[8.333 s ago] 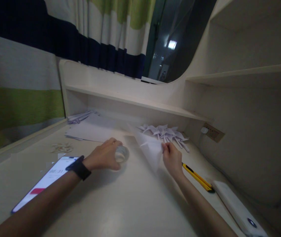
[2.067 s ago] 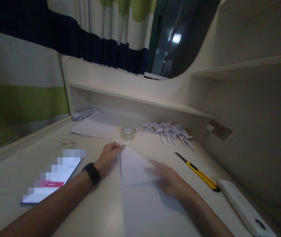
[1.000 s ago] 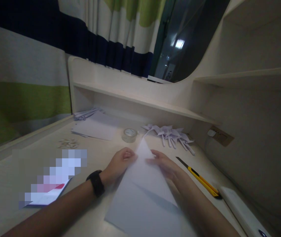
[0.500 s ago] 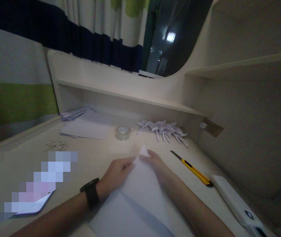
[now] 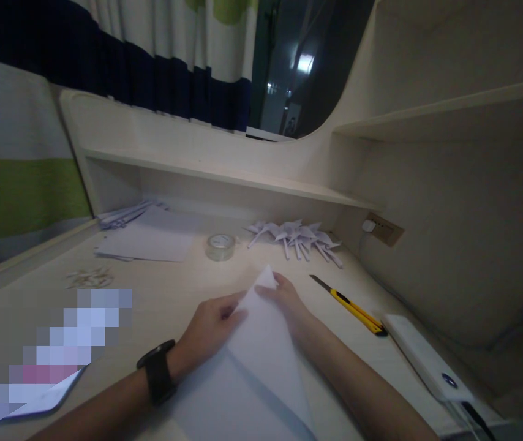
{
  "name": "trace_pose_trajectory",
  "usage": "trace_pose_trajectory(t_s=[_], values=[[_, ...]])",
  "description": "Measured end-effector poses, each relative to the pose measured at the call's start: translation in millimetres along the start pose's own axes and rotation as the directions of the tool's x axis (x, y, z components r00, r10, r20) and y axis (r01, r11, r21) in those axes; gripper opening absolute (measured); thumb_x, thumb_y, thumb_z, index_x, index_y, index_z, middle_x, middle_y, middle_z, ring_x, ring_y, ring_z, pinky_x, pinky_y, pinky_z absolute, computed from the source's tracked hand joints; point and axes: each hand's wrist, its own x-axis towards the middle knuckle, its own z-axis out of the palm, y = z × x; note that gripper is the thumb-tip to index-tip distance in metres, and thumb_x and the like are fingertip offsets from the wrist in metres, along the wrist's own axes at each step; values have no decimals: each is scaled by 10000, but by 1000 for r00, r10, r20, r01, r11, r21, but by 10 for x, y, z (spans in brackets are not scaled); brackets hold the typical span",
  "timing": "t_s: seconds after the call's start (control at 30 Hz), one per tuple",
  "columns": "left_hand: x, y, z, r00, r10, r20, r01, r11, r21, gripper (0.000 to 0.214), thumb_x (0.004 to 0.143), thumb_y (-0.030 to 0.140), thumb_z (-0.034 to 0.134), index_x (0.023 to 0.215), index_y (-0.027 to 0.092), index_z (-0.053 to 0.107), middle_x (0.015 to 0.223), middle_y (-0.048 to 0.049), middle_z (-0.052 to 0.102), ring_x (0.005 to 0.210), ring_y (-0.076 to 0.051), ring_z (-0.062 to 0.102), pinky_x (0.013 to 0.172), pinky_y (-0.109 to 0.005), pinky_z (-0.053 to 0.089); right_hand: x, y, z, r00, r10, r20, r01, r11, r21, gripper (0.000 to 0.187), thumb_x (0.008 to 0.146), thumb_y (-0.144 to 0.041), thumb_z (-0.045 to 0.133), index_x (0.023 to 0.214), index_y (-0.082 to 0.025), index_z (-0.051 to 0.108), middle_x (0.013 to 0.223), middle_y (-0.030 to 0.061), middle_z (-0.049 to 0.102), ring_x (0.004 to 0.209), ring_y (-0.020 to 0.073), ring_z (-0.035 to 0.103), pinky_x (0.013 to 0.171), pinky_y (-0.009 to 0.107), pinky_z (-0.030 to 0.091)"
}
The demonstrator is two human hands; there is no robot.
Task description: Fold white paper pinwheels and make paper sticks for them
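Observation:
A white sheet of paper [image 5: 261,343], folded over on a slant to a pointed top, lies between my hands. My left hand [image 5: 213,324], below a black wristwatch, pinches the fold's left edge with thumb and fingers. Near the tip, my right hand [image 5: 286,300] grips the right edge, its thumb on top of the paper and its fingers partly behind it. The sheet's lower part runs out of the bottom of the view. Beyond the tip stands a roll of clear tape [image 5: 220,247].
Several white paper pinwheels [image 5: 293,236] lie at the back. A stack of paper [image 5: 151,236] is at the back left, with a small pale heap [image 5: 90,277] in front. To the right are a yellow utility knife [image 5: 356,311], blade out, and a white device [image 5: 427,355] with a cable.
The whole view has shifted slightly, so things on the desk appear farther left. My left hand has slid a little down the paper's edge, away from the tip; my right hand keeps its grip.

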Motion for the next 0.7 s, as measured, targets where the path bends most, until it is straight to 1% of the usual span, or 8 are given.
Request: trace_pose_trajectory(t_s=[0.13, 0.2, 0.33, 0.43, 0.5, 0.57, 0.63, 0.7], values=[[2, 39, 13, 1000, -4, 10, 4, 996, -85, 435, 826, 209, 560, 1260, 227, 572, 1198, -12, 646, 1030, -220, 628, 909, -309, 469, 9, -29, -24, 1000, -22, 16, 22, 1000, 15, 615, 438, -243, 841, 979, -187, 552, 709, 7, 678, 564, 191, 630, 568, 311, 505], [4, 64, 11, 1000, -20, 13, 21, 995, -94, 454, 820, 213, 566, 1273, 216, 560, 1185, -18, 654, 1003, -217, 639, 883, -304, 482, 17, -63, -48, 999, -36, 17, 36, 999, 19, 624, 437, -235, 839, 989, -191, 552, 713, 7, 682, 576, 196, 637, 577, 316, 509], [-1, 98, -4, 997, -77, 11, 77, 997, -9, 452, 811, 257, 582, 1258, 188, 576, 1031, -26, 719, 847, -209, 676, 732, -277, 514, 35, -183, -130, 997, -70, -14, 71, 996, 52, 623, 447, -208, 839, 1002, -194, 557, 726, 4, 683, 582, 190, 639, 583, 315, 515], [-11, 98, -5, 993, -114, -25, 116, 991, 64, 442, 794, 288, 603, 1222, 178, 605, 921, -19, 740, 758, -200, 678, 667, -267, 508, 51, -276, -212, 995, -98, -5, 98, 992, 83, 595, 482, -191, 832, 1012, -191, 562, 701, -9, 671, 568, 173, 628, 566, 292, 507], [-19, 94, 0, 989, -132, -70, 137, 987, 86, 415, 780, 303, 619, 1176, 183, 636, 926, -18, 739, 765, -203, 679, 670, -270, 511, 54, -305, -254, 994, -102, 32, 98, 990, 96, 558, 509, -184, 825, 1005, -184, 570, 686, -15, 662, 558, 162, 618, 553, 275, 495], [-29, 94, 4, 984, -137, -111, 149, 983, 105, 370, 774, 308, 624, 1121, 191, 669, 961, -16, 736, 809, -210, 680, 707, -277, 515, 49, -304, -274, 993, -85, 84, 77, 992, 95, 513, 527, -180, 823, 981, -166, 584, 693, -4, 661, 568, 164, 618, 553, 272, 489], [-40, 97, 7, 984, -121, -129, 139, 980, 144, 340, 780, 308, 618, 1098, 207, 684, 992, -7, 731, 850, -212, 679, 746, -283, 515, 37, -286, -275, 990, -70, 123, 60, 994, 87, 490, 543, -173, 823, 974, -146, 592, 721, 11, 665, 594, 172, 624, 573, 281, 493], [-49, 95, 8, 986, -83, -143, 110, 976, 188, 344, 791, 315, 612, 1118, 227, 675, 1034, 5, 721, 897, -213, 674, 782, -288, 512, 21, -273, -268, 989, -72, 130, 62, 995, 82, 461, 599, -186, 807, 1003, -137, 590, 769, 19, 666, 631, 172, 628, 602, 290, 502]])
